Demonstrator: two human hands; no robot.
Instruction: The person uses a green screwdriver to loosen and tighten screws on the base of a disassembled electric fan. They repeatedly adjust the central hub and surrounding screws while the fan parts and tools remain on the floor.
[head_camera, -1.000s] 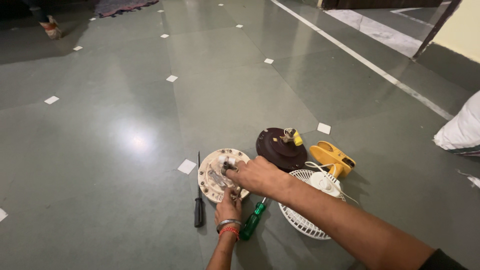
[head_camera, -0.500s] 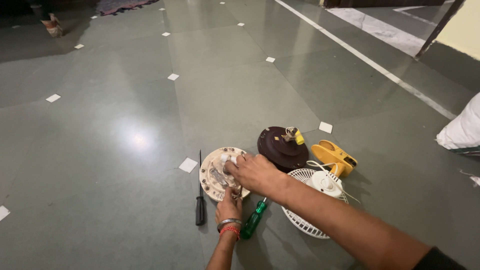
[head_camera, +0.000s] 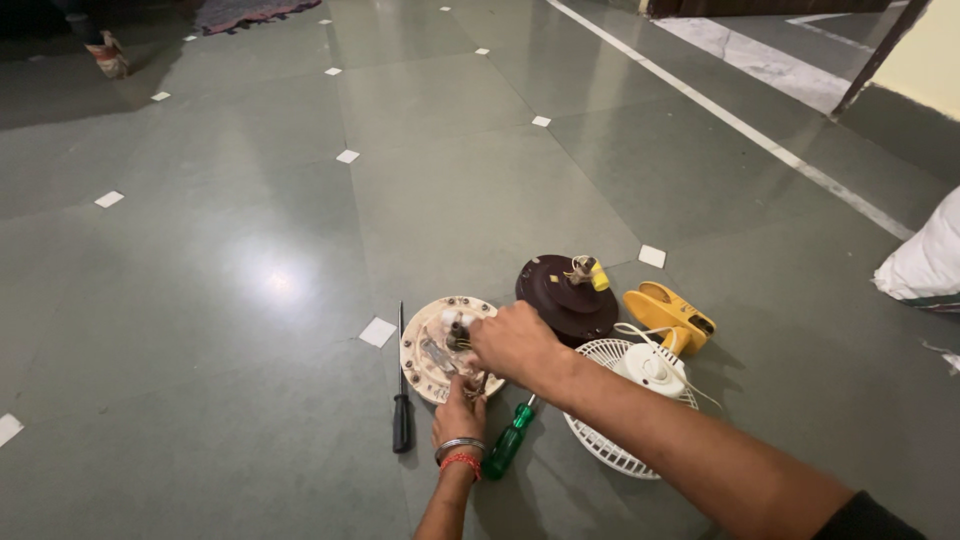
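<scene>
Cream round disc (head_camera: 440, 345) lies flat on the grey floor (head_camera: 250, 300), between black screwdriver (head_camera: 402, 400) and dark brown round cover (head_camera: 565, 292). Right hand (head_camera: 515, 345) rests over the disc's centre, fingers curled narrow on a small part there. Left hand (head_camera: 460, 412) grips the disc's near edge. Green screwdriver (head_camera: 510, 440) lies beside the left wrist. White fan grille (head_camera: 625, 420) and yellow clamp (head_camera: 668, 315) lie to the right. White sack (head_camera: 925, 262) sits at the far right edge.

You have a round cream-coloured motor plate (head_camera: 432, 345) lying flat on the grey floor, its rim ringed with small holes and a short metal shaft standing up near its middle. Its near edge and right side are hidden from you. It sits just left of the dark brown motor housing (head_camera: 560, 292).
</scene>
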